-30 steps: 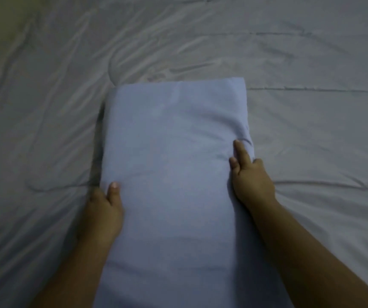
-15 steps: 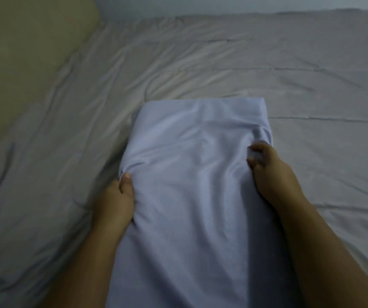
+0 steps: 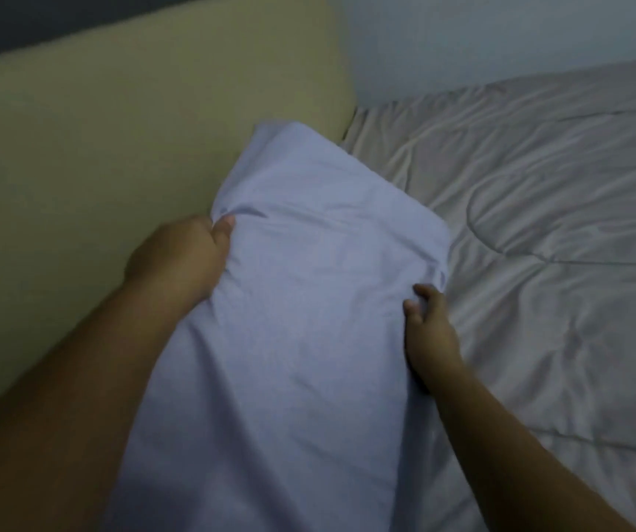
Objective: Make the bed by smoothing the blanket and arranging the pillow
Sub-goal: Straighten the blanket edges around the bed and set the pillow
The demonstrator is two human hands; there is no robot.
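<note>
The beige headboard lies left of the left hand; that hand pinches the pillow at its left edge, thumb on top; the pillow spans between both hands; the right hand grips its right edge, fingers curled; right of it lies the wrinkled grey blanket.

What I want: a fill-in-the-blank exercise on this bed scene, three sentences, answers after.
1. The left hand and the right hand both grip the blue ____.
2. The beige headboard stands beside the ____ hand.
3. The grey blanket beside the right hand looks ____, not smooth.
Missing words: pillow; left; wrinkled.
</note>
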